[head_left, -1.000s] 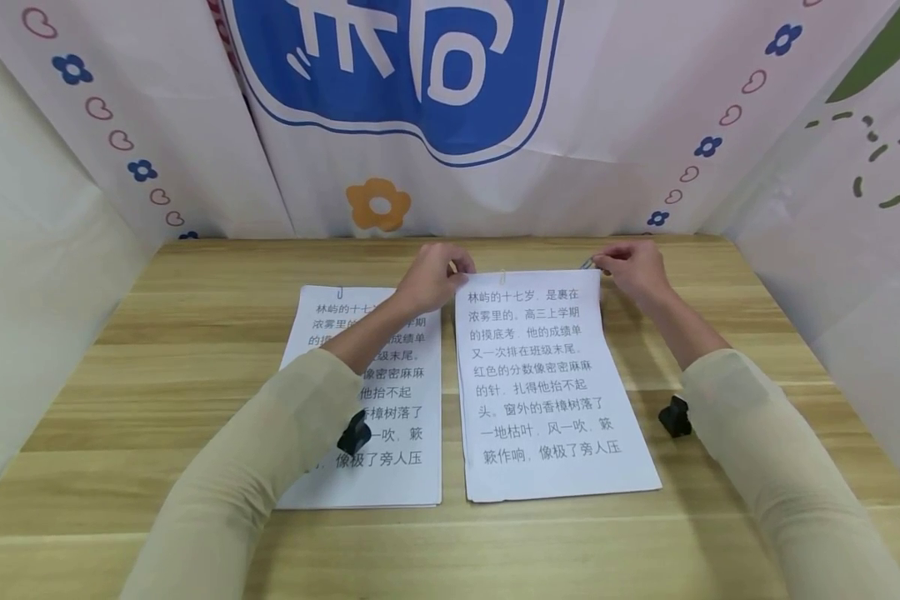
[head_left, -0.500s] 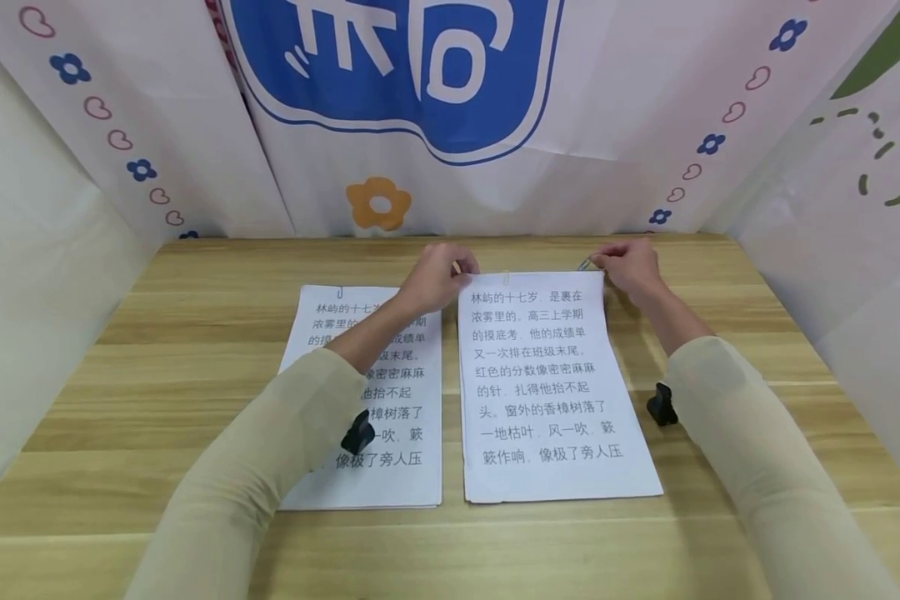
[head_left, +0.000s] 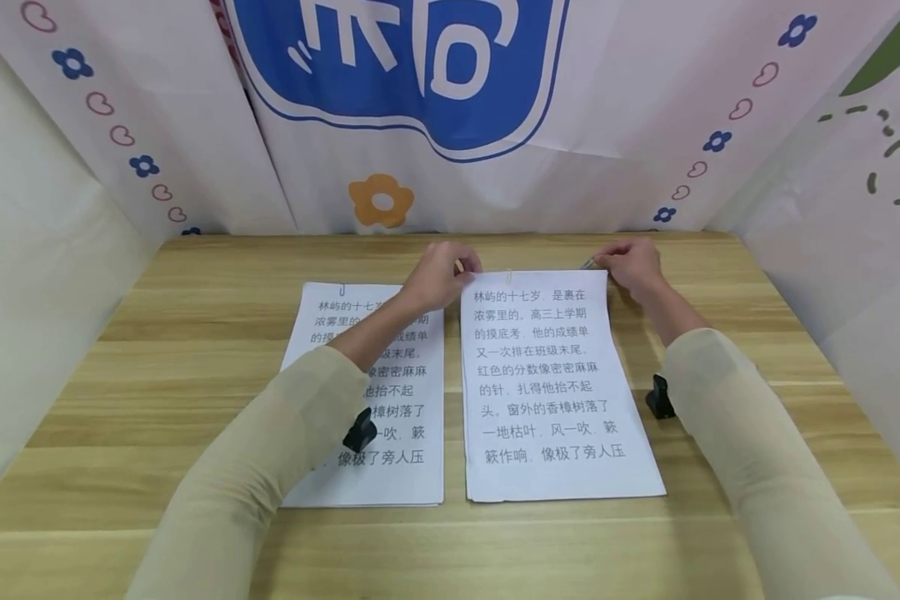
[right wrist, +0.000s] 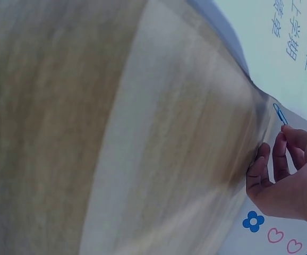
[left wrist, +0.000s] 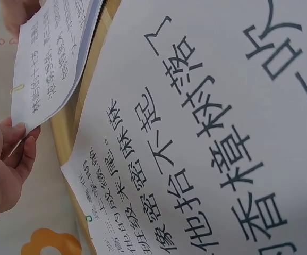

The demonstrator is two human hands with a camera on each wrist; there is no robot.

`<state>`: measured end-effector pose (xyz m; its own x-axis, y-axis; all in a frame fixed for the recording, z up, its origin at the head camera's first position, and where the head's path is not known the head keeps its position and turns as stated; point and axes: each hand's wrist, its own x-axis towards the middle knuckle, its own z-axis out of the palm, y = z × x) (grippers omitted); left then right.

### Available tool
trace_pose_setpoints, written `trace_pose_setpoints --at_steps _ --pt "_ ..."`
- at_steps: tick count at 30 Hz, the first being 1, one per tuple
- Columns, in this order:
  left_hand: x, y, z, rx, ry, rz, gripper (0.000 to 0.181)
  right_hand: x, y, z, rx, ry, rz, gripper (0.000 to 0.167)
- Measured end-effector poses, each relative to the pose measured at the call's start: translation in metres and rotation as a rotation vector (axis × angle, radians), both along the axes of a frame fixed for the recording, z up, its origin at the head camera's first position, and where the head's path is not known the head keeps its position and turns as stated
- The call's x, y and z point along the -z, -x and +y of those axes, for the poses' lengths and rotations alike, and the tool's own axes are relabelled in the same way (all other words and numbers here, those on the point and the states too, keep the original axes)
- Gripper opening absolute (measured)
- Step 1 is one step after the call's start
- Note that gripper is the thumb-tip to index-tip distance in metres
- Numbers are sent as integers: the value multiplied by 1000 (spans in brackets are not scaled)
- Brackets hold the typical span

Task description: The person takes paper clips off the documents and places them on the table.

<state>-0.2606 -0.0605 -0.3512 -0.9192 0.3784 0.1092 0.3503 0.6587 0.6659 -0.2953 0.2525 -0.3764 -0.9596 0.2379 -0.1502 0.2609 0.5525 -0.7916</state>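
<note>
Blue paper clip — one end hidden in the right hand (tabletop blurred, right wrist view)

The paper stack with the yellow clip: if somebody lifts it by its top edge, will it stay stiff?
Probably not: the paper stack already curves near the corner that the left grip pinches. Its lower end may fan open, since the yellow clip sits at the top edge. It looks thin, so likely light.

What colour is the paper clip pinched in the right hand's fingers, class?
The paper clip is blue; it shows best in the right wrist view.
</note>
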Motion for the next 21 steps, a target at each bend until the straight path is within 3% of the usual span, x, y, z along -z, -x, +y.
trace_pose_setpoints --at_steps 9,21 --pt "-2 -1 -1 1 0 -3 16 2 0 3 -21 -82 34 21" --pt "-3 -2 -1 -3 7 -6 16 6 0 0 -22 -102 32 20"
